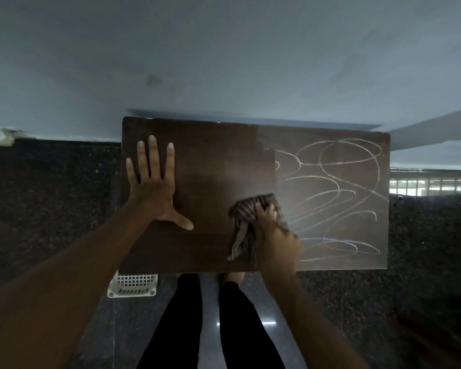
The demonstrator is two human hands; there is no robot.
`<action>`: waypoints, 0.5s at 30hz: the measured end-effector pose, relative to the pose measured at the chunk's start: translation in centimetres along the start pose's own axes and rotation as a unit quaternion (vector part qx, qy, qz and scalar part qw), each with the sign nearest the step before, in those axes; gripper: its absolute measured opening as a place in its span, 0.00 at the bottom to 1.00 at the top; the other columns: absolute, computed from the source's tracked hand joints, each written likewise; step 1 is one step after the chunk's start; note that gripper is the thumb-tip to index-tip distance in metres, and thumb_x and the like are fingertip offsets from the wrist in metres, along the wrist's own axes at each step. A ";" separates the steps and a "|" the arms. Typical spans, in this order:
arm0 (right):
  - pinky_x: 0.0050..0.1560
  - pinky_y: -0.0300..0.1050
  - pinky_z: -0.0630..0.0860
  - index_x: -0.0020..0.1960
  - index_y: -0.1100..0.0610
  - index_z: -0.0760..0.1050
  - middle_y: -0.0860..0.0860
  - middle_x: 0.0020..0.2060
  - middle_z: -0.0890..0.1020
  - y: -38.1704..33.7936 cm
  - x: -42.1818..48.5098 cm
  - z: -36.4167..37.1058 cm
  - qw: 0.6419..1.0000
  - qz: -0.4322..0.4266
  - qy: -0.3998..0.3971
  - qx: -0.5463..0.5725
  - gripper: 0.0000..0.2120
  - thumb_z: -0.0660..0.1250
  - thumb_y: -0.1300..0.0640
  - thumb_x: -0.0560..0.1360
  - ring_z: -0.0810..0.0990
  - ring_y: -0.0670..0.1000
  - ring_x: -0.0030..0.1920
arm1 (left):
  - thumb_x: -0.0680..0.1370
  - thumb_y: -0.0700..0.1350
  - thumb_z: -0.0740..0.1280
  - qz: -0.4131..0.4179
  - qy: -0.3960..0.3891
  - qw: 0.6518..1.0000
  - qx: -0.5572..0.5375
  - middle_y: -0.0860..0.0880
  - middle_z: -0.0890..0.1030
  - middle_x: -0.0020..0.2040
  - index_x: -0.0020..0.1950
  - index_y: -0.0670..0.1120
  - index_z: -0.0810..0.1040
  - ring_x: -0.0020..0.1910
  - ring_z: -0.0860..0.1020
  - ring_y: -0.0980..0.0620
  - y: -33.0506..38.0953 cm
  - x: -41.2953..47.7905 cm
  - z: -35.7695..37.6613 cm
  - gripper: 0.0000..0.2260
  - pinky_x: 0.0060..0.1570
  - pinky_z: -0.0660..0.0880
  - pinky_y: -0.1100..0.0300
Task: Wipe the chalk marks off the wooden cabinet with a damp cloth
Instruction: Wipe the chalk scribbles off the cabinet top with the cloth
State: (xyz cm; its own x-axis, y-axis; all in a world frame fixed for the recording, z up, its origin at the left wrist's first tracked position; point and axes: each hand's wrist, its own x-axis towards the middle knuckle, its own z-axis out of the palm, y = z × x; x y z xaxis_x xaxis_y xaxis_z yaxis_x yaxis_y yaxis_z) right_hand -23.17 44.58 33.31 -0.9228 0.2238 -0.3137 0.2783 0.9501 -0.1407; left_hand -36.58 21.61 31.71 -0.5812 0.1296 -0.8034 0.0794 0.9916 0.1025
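The right hand (273,230) is closed around a bunched damp cloth (253,217), pressed on the wooden cabinet (210,161) top near its front edge. The left hand (155,187) is laid flat with fingers spread on the bare left part. The chalk marks (338,193) lie to the right of the cloth — looping lines run across the long top. The right hand is nearer, and nothing stands between. A white basket (133,284) sits on the floor below.
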 end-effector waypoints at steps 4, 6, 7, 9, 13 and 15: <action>0.38 0.47 0.78 0.67 0.48 0.73 0.55 0.52 0.82 -1.7 8.3 -1.5 0.999 0.038 0.024 -0.020 0.14 0.59 0.56 0.83 0.83 0.57 0.41 | 0.43 0.79 0.73 0.004 0.000 1.000 -0.002 0.39 0.13 0.68 0.69 0.49 0.14 0.68 0.15 0.37 -0.3 0.1 0.1 0.83 0.67 0.26 0.34; 0.40 0.49 0.77 0.62 0.53 0.75 0.56 0.52 0.82 -2.5 12.5 -2.4 0.996 0.060 0.054 -0.026 0.11 0.58 0.54 0.83 0.83 0.60 0.44 | 0.42 0.80 0.72 0.002 0.004 1.000 0.000 0.39 0.14 0.68 0.69 0.49 0.13 0.68 0.16 0.37 -0.3 0.1 0.2 0.83 0.67 0.26 0.34; 0.40 0.50 0.77 0.59 0.55 0.76 0.57 0.50 0.83 -2.9 14.1 -3.0 0.995 0.071 0.065 -0.018 0.10 0.58 0.55 0.83 0.83 0.61 0.44 | 0.43 0.80 0.72 0.003 0.005 1.000 0.002 0.39 0.14 0.69 0.69 0.49 0.14 0.69 0.16 0.37 -0.3 0.1 0.2 0.83 0.68 0.27 0.33; 0.41 0.52 0.77 0.55 0.57 0.77 0.58 0.47 0.83 -3.6 15.9 -3.5 0.995 0.072 0.071 -0.023 0.09 0.59 0.56 0.83 0.83 0.62 0.46 | 0.43 0.80 0.71 0.007 0.008 1.000 0.004 0.39 0.15 0.70 0.70 0.49 0.14 0.70 0.18 0.36 -0.3 0.2 0.3 0.82 0.69 0.28 0.32; 0.45 0.51 0.77 0.61 0.56 0.74 0.58 0.54 0.82 -4.3 14.6 -3.2 0.995 0.066 0.058 -0.039 0.14 0.55 0.51 0.84 0.82 0.61 0.51 | 0.44 0.80 0.72 0.003 0.004 1.000 0.002 0.39 0.14 0.69 0.69 0.49 0.13 0.70 0.17 0.36 -0.1 0.1 0.1 0.82 0.68 0.27 0.32; 0.48 0.51 0.78 0.68 0.53 0.71 0.55 0.59 0.80 -4.5 11.8 -2.1 0.999 0.006 0.020 -0.043 0.15 0.55 0.52 0.84 0.82 0.59 0.52 | 0.44 0.80 0.73 0.004 0.000 1.000 0.004 0.39 0.14 0.68 0.69 0.49 0.13 0.69 0.16 0.36 -0.1 0.1 0.1 0.82 0.68 0.27 0.33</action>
State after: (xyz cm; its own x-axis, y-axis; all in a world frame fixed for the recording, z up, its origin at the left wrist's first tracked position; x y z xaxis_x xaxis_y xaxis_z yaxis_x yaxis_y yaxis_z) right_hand -35.88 43.42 32.23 -0.9298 0.2422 -0.2770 0.2671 0.9621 -0.0554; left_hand -36.60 21.51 31.54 -0.5804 0.1383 -0.8025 0.0909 0.9903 0.1049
